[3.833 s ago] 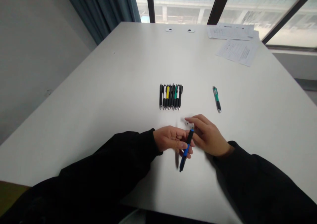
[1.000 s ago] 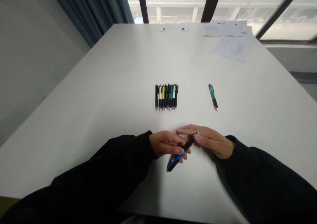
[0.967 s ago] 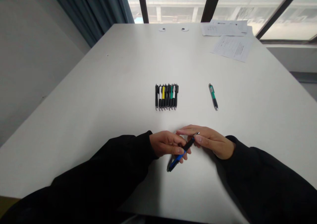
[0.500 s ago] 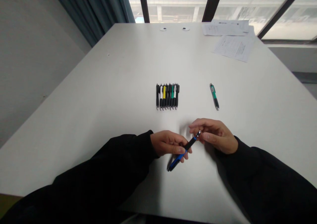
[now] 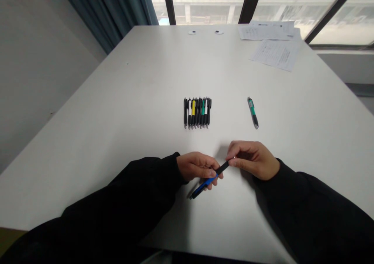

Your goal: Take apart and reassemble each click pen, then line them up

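Note:
Over the near part of the white table, both of my hands hold a blue and black pen. My left hand is closed round its blue barrel, which slants down to the left. My right hand pinches the black grip end with its fingertips. A row of several pens, black, white, yellow and green, lies side by side in the middle of the table. A single green pen lies apart to the right of that row.
Loose printed sheets lie at the far right of the table by the window. Two small round discs sit at the far edge. A dark curtain hangs at the back left.
The pen has tilted flatter and its blue end has swung further left. My right hand's fingers have curled in from stretched to a pinch on the pen's tip.

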A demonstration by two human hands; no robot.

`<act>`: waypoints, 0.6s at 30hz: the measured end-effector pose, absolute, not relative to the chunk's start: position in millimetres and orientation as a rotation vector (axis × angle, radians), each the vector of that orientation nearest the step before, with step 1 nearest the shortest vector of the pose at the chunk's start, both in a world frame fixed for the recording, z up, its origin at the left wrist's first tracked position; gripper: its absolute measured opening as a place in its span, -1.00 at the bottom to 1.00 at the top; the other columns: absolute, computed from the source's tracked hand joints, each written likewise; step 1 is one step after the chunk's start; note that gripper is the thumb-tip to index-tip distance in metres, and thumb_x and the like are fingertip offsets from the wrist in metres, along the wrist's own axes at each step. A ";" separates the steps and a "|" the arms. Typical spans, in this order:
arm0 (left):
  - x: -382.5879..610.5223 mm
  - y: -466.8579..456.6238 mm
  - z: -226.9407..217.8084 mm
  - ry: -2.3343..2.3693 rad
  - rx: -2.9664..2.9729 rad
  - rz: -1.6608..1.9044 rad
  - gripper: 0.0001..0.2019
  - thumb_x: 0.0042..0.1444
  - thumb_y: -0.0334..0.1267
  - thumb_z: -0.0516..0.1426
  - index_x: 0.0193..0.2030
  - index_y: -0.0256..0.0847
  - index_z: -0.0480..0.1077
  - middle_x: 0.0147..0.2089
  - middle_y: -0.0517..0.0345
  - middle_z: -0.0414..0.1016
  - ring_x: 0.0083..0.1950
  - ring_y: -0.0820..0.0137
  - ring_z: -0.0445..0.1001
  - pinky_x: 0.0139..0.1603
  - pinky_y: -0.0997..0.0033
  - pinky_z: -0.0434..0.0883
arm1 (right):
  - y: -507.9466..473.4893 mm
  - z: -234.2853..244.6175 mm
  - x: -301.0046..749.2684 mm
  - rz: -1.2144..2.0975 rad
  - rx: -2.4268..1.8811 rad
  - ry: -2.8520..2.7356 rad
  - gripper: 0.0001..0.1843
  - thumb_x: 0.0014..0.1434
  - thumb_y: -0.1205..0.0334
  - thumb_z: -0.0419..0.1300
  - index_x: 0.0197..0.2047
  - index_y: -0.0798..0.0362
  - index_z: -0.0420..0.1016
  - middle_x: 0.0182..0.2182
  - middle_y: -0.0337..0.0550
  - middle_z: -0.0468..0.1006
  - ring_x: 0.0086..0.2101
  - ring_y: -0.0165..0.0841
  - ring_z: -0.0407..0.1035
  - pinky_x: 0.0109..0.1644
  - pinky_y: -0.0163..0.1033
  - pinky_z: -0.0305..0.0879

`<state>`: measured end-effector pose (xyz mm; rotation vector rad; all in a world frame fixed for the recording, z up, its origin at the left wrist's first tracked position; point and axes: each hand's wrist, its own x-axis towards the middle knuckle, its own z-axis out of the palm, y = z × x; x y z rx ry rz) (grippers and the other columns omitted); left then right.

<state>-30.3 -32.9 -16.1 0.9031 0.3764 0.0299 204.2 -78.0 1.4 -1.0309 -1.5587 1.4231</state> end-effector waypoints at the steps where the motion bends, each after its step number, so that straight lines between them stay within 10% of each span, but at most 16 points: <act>1: -30.4 -32.4 -15.9 0.375 0.912 0.017 -0.65 0.08 -0.09 0.29 -0.14 -0.35 0.49 -0.33 0.06 0.52 -0.39 0.43 0.52 -0.34 0.46 0.46 | -77.7 2.0 203.7 1.383 -1.047 -1.618 -0.76 0.14 0.14 0.32 -0.44 0.12 0.47 -0.52 -0.20 0.42 -0.49 -0.42 0.28 -0.43 -0.28 0.19; 6: -30.2 -30.5 -15.3 0.371 0.965 -0.048 -0.66 0.09 -0.08 0.28 -0.13 -0.34 0.49 -0.32 0.07 0.52 -0.39 0.45 0.51 -0.34 0.48 0.45 | -76.6 1.1 200.2 1.154 -1.015 -1.914 -0.50 0.29 0.11 0.15 -0.65 0.10 0.28 -0.68 -0.29 0.24 -0.61 -0.50 0.11 -0.50 -0.30 0.05; 12: -29.7 -31.0 -16.1 0.374 0.933 -0.033 -0.66 0.10 -0.07 0.27 -0.15 -0.35 0.49 -0.34 0.06 0.52 -0.39 0.44 0.50 -0.35 0.47 0.46 | -81.8 1.5 202.8 1.336 -0.992 -1.691 -0.67 0.24 -0.01 0.18 -0.29 0.12 0.46 -0.50 -0.19 0.40 -0.48 -0.40 0.27 -0.42 -0.28 0.19; 18: -29.3 -31.5 -16.9 0.376 0.937 -0.037 -0.65 0.10 -0.06 0.27 -0.15 -0.35 0.49 -0.33 0.06 0.52 -0.39 0.45 0.51 -0.32 0.45 0.48 | -81.0 0.9 203.9 1.203 -1.133 -1.803 -0.51 0.30 -0.02 0.10 -0.58 0.10 0.32 -0.67 -0.30 0.26 -0.63 -0.50 0.10 -0.54 -0.32 0.01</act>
